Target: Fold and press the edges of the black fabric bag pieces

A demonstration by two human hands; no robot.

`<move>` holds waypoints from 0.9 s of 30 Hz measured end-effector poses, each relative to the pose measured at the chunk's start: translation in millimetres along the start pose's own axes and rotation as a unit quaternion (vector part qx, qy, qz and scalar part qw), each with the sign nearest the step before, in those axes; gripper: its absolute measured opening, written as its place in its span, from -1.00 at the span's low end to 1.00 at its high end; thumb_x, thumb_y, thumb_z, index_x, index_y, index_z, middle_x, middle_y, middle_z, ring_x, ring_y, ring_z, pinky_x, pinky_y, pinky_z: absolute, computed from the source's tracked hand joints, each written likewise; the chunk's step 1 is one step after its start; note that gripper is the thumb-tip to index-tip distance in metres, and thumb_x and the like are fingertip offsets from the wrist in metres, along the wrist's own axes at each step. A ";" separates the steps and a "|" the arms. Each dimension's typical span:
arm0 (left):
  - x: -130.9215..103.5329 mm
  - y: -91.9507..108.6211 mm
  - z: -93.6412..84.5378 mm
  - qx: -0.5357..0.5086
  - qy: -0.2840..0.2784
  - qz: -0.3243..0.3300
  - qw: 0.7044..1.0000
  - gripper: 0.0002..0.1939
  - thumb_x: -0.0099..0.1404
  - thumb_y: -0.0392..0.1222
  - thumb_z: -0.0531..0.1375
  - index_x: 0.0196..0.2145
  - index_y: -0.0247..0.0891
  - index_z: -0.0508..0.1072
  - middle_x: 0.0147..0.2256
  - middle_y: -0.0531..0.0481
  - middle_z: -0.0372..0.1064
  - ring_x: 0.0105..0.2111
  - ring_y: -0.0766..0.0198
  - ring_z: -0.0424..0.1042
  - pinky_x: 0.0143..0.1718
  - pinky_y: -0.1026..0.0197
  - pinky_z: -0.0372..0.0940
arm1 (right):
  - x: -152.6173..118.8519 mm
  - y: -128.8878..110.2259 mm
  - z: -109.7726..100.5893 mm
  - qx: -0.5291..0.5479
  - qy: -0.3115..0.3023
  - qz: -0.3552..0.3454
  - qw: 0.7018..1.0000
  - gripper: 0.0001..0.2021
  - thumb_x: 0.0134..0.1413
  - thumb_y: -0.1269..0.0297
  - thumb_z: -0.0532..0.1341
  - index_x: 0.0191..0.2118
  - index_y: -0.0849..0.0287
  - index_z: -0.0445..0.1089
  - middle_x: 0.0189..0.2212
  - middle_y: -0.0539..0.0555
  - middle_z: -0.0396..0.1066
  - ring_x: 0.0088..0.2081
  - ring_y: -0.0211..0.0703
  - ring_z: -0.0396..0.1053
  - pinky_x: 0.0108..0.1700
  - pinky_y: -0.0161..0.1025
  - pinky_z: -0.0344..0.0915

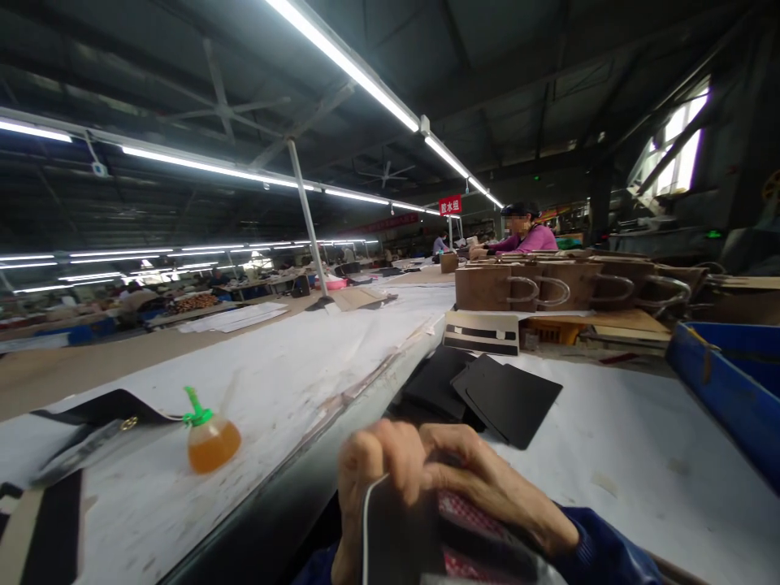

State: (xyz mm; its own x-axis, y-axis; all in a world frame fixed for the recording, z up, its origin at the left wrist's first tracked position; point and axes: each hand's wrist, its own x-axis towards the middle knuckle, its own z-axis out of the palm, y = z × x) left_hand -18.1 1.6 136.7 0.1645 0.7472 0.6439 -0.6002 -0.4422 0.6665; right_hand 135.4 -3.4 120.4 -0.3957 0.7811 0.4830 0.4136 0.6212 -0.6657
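Observation:
My left hand (381, 463) is closed on the top edge of a black panel (402, 532) with a pale rim, held upright at the bottom centre. Beside it, my right hand (469, 467) pinches the same top edge, its fingers curled over it. Below my right hand a red-and-white checked material (472, 516) shows, partly under clear plastic. Where the fingertips meet is somewhat blurred. Just beyond my hands lie loose black sheets (512, 398), overlapping on the white surface.
A bottle of amber liquid with a green spout (213, 443) stands on the left table (274, 357). Brown bags with clear handles (487, 286) stand behind, right of centre. A blue bin (731, 398) sits at the right. A person in purple (536, 238) is further back.

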 end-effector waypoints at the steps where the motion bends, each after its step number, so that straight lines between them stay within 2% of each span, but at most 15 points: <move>1: -2.9 5.2 -4.8 -0.019 0.008 -0.030 0.999 -0.35 0.32 0.39 0.06 -0.61 -0.20 0.46 -0.62 0.08 0.43 -0.55 0.39 0.44 -0.38 0.35 0.39 | -2.7 0.2 -1.2 0.007 0.013 0.012 1.000 -0.45 0.34 -0.23 0.01 -0.35 0.16 0.40 -0.42 0.01 0.44 -0.38 -0.18 0.39 -0.32 -0.27 0.34; 2: -7.1 11.3 -12.1 -0.036 0.014 -0.073 0.997 -0.37 0.31 0.42 0.03 -0.43 -0.16 0.59 -0.43 0.01 0.60 -0.36 0.29 0.57 -0.23 0.30 0.45 | -6.8 0.0 -3.7 0.005 0.032 0.023 0.999 -0.48 0.35 -0.20 0.03 -0.38 0.16 0.36 -0.44 0.00 0.41 -0.40 -0.20 0.36 -0.35 -0.28 0.30; 3: -12.5 17.6 -21.5 -0.049 0.013 -0.122 0.991 -0.31 0.27 0.47 0.00 -0.21 -0.15 0.64 -0.17 -0.07 0.64 -0.12 0.16 0.59 -0.07 0.23 0.46 | -11.6 -0.3 -7.0 -0.010 0.056 0.034 0.998 -0.52 0.36 -0.14 0.06 -0.40 0.15 0.34 -0.45 -0.01 0.40 -0.42 -0.21 0.34 -0.36 -0.28 0.27; 4: -18.5 23.6 -32.0 -0.056 0.009 -0.169 0.984 -0.25 0.25 0.50 0.00 -0.04 -0.14 0.61 0.02 -0.11 0.57 0.03 0.07 0.54 0.05 0.16 0.43 | -16.7 -0.4 -10.5 -0.032 0.080 0.045 0.995 -0.57 0.37 -0.08 0.09 -0.40 0.15 0.34 -0.45 -0.02 0.39 -0.42 -0.22 0.32 -0.36 -0.28 0.25; 5: -24.8 28.7 -42.6 -0.044 -0.016 -0.191 0.980 -0.19 0.22 0.52 0.02 0.03 -0.17 0.58 0.07 -0.17 0.53 0.10 0.01 0.49 0.10 0.13 0.40 | -21.5 -0.3 -13.8 -0.059 0.099 0.051 0.992 -0.62 0.36 -0.02 0.12 -0.40 0.14 0.34 -0.45 -0.03 0.38 -0.43 -0.22 0.32 -0.36 -0.28 0.24; 6: -30.6 32.4 -52.3 -0.006 -0.032 -0.186 0.982 -0.18 0.18 0.52 0.08 0.08 -0.18 0.55 0.11 -0.18 0.50 0.14 -0.02 0.46 0.13 0.14 0.38 | -25.7 0.2 -16.4 -0.087 0.111 0.051 0.989 -0.67 0.35 0.05 0.14 -0.39 0.14 0.35 -0.45 -0.03 0.38 -0.43 -0.22 0.32 -0.36 -0.28 0.23; 9: -42.7 33.3 -69.9 0.190 -0.004 -0.161 0.968 -0.39 0.24 0.28 0.25 0.14 -0.06 0.49 0.03 -0.07 0.57 0.03 0.09 0.54 0.05 0.26 0.41 | -32.9 1.9 -18.2 -0.139 0.141 0.035 0.980 -0.77 0.32 0.15 0.17 -0.36 0.11 0.39 -0.45 -0.02 0.39 -0.43 -0.19 0.36 -0.38 -0.27 0.23; 11: -45.5 27.6 -71.9 0.312 0.001 -0.141 0.940 -0.53 0.33 0.11 0.26 0.15 0.01 0.46 -0.03 0.02 0.60 -0.07 0.20 0.59 -0.03 0.32 0.42 | -34.3 1.4 -16.1 -0.146 0.148 0.033 0.978 -0.78 0.31 0.17 0.18 -0.36 0.10 0.39 -0.46 -0.02 0.41 -0.44 -0.18 0.39 -0.40 -0.28 0.24; 13: -45.3 21.3 -69.3 0.383 0.006 -0.110 0.917 -0.57 0.39 0.06 0.20 0.17 0.03 0.43 0.04 0.06 0.56 0.01 0.24 0.55 0.04 0.33 0.39 | -35.0 -0.6 -13.7 -0.147 0.142 0.043 0.978 -0.78 0.31 0.18 0.18 -0.38 0.10 0.38 -0.48 -0.03 0.41 -0.46 -0.19 0.40 -0.43 -0.28 0.24; 15: -44.0 17.4 -65.5 0.412 0.010 -0.095 0.906 -0.56 0.41 0.04 0.16 0.21 0.04 0.38 0.12 0.09 0.50 0.11 0.26 0.48 0.12 0.33 0.33 | -35.7 -2.9 -12.7 -0.148 0.130 0.053 0.979 -0.75 0.32 0.19 0.17 -0.41 0.10 0.37 -0.51 -0.05 0.40 -0.49 -0.20 0.39 -0.45 -0.29 0.23; 16: -43.4 16.5 -63.8 0.419 0.018 -0.095 0.903 -0.56 0.41 0.04 0.16 0.21 0.03 0.38 0.10 0.09 0.52 0.08 0.27 0.50 0.10 0.33 0.34 | -35.9 -3.7 -12.6 -0.150 0.124 0.052 0.980 -0.73 0.33 0.19 0.16 -0.43 0.10 0.35 -0.52 -0.05 0.39 -0.51 -0.21 0.37 -0.47 -0.30 0.22; 19: -42.9 15.4 -62.1 0.435 0.038 -0.101 0.894 -0.68 0.41 0.06 0.13 0.02 -0.06 0.48 -0.14 0.08 0.61 -0.19 0.29 0.58 -0.16 0.37 0.41 | -33.9 -4.9 -11.7 -0.162 0.102 0.032 0.981 -0.66 0.39 0.16 0.12 -0.46 0.12 0.31 -0.54 -0.05 0.37 -0.52 -0.24 0.35 -0.48 -0.31 0.20; 22: -44.5 10.6 -65.5 0.465 0.051 -0.102 0.878 -0.70 0.41 0.11 0.10 -0.19 -0.13 0.49 -0.42 0.10 0.51 -0.36 0.29 0.52 -0.36 0.38 0.35 | -28.0 -5.9 -3.3 -0.185 0.085 -0.018 0.979 -0.61 0.46 0.11 0.03 -0.39 0.14 0.37 -0.51 -0.02 0.39 -0.50 -0.24 0.36 -0.45 -0.32 0.21; 25: -48.7 -0.1 -68.1 0.490 0.012 -0.111 0.865 -0.65 0.40 0.15 0.08 -0.23 -0.16 0.48 -0.55 0.12 0.38 -0.40 0.25 0.51 -0.43 0.36 0.31 | -21.0 -6.0 15.9 -0.215 0.102 -0.080 0.968 -0.55 0.49 0.07 -0.07 -0.25 0.19 0.44 -0.45 0.05 0.44 -0.48 -0.21 0.38 -0.44 -0.29 0.20; 27: -53.3 -7.8 -67.8 0.495 0.025 -0.123 0.860 -0.58 0.39 0.23 0.06 -0.25 -0.15 0.48 -0.58 0.13 0.36 -0.46 0.26 0.48 -0.44 0.34 0.30 | -16.8 -3.1 30.9 -0.228 0.128 -0.112 0.959 -0.51 0.50 0.05 -0.10 -0.24 0.22 0.45 -0.45 0.07 0.45 -0.51 -0.21 0.37 -0.48 -0.27 0.16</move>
State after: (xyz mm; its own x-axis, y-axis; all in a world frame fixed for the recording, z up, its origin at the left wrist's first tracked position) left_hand -75.3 -1.1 71.6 0.1426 0.8884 0.4364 0.4120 -0.4542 0.7899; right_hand 115.5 -20.4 96.7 -0.3258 0.5786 0.7478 0.6806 0.6925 -0.2393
